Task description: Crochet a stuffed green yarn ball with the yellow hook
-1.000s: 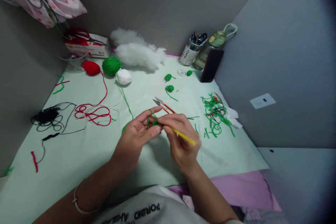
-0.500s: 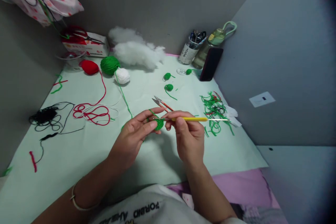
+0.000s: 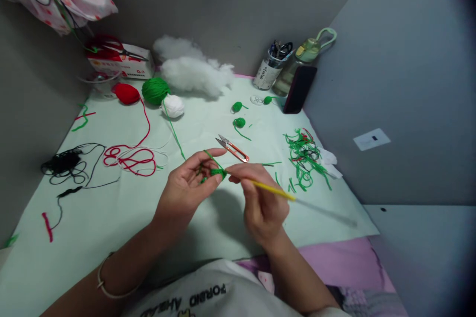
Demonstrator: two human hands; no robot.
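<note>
In my left hand (image 3: 186, 183) I pinch a small green crochet piece (image 3: 218, 173) between thumb and fingers, with a strand of green yarn stretched over the raised index finger. My right hand (image 3: 264, 203) grips a crochet hook (image 3: 273, 190) by its yellow handle. The hook's tip meets the right edge of the piece, mostly hidden by fingers; its metal rear end slants down to the right, blurred. Just beyond the hands lie orange-handled thread snips (image 3: 234, 147). The yarn runs back toward a green ball (image 3: 156, 91).
Red yarn (image 3: 127, 94), a white ball (image 3: 173, 106) and stuffing (image 3: 197, 74) sit at the back. Black yarn (image 3: 63, 163) lies left, green scraps (image 3: 305, 158) right. A pen cup (image 3: 266, 74), a bottle (image 3: 288, 74) and a phone (image 3: 300, 90) stand back right. Small green pieces (image 3: 240, 123) lie mid-table.
The hook has tilted, its rear end swinging down and to the right. My right hand has turned and lowered slightly. The green piece is tipped more edge-on, and the snips are less covered.
</note>
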